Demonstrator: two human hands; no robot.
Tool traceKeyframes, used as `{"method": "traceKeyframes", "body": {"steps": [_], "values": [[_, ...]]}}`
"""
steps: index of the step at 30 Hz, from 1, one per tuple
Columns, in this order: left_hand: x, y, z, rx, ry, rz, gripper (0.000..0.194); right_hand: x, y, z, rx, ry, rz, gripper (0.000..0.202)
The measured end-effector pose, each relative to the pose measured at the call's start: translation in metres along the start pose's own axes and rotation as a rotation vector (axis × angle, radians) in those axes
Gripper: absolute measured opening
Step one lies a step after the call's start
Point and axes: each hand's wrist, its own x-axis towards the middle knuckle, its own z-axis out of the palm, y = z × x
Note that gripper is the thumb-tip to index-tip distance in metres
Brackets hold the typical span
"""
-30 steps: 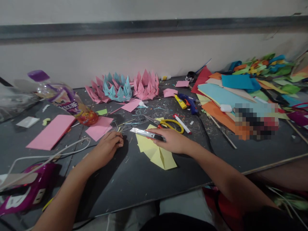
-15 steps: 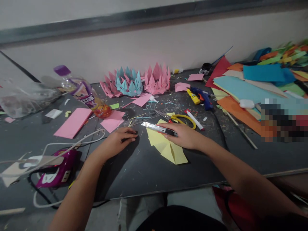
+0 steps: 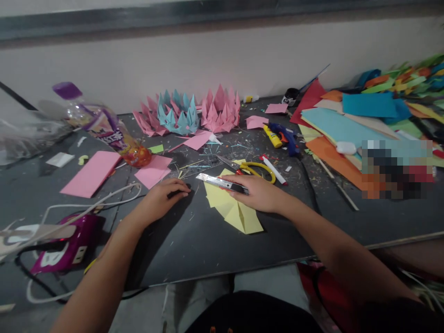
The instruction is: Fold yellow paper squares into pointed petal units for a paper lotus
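Note:
My right hand (image 3: 262, 193) is closed around a box cutter (image 3: 222, 183), its blade pointing left. The cutter lies over folded yellow paper (image 3: 239, 216), which rests on the dark table; the hand covers part of it. To the left, my left hand (image 3: 166, 198) rests on the table, fingers loosely bent and thumb apart, with nothing visible in it. Just beyond the right hand are yellow-handled scissors (image 3: 261, 167) and a white marker with a red end (image 3: 273, 170).
Pink and blue folded-paper crowns (image 3: 178, 113) stand by the wall. A tilted drink bottle (image 3: 107, 132) and pink paper (image 3: 92, 173) sit left, with a purple power strip (image 3: 69, 245) and cables nearer. On the right lie a blue glue gun (image 3: 289, 141) and coloured paper sheets (image 3: 347, 127).
The camera view has turned slightly, so everything sits a little further left in the picture. Both hands keep nearly the same pose, and the box cutter stays over the yellow paper.

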Motion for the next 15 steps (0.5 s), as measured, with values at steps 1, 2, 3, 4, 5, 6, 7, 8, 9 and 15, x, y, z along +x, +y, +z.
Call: {"method": "traceKeyframes", "body": {"steps": [1, 2, 3, 4, 5, 6, 7, 8, 9, 15], "values": [[0.000, 0.000, -0.001, -0.004, -0.007, 0.007, 0.035, 0.000, 0.000, 0.000, 0.005, 0.001, -0.007, 0.046], [-0.001, 0.001, -0.002, -0.010, -0.018, 0.013, 0.034, 0.000, 0.000, 0.001, 0.008, 0.002, -0.012, 0.046], [-0.001, 0.001, -0.002, -0.016, -0.028, 0.015, 0.033, 0.000, 0.001, 0.001, 0.011, 0.004, -0.016, 0.045], [-0.002, 0.001, -0.003, -0.019, -0.037, 0.014, 0.032, 0.000, 0.001, 0.001, 0.012, 0.007, -0.017, 0.045], [-0.002, 0.002, -0.003, -0.021, -0.044, 0.008, 0.030, -0.001, 0.001, 0.002, 0.012, 0.011, -0.014, 0.045], [-0.001, 0.003, -0.003, -0.019, -0.050, 0.002, 0.029, -0.001, 0.001, 0.002, 0.012, 0.015, -0.010, 0.045], [-0.001, 0.003, -0.003, -0.012, -0.058, -0.004, 0.027, -0.001, 0.001, 0.002, 0.012, 0.018, -0.006, 0.045], [0.000, 0.004, -0.002, 0.000, -0.066, -0.009, 0.026, -0.001, 0.001, 0.002, 0.012, 0.019, -0.005, 0.046], [0.001, 0.006, -0.002, 0.016, -0.073, -0.010, 0.025, 0.000, 0.001, 0.002, 0.011, 0.018, -0.005, 0.046], [0.003, 0.015, 0.000, 0.214, -0.103, 0.033, 0.022, 0.000, 0.001, 0.002, 0.007, 0.016, -0.008, 0.046]]}}
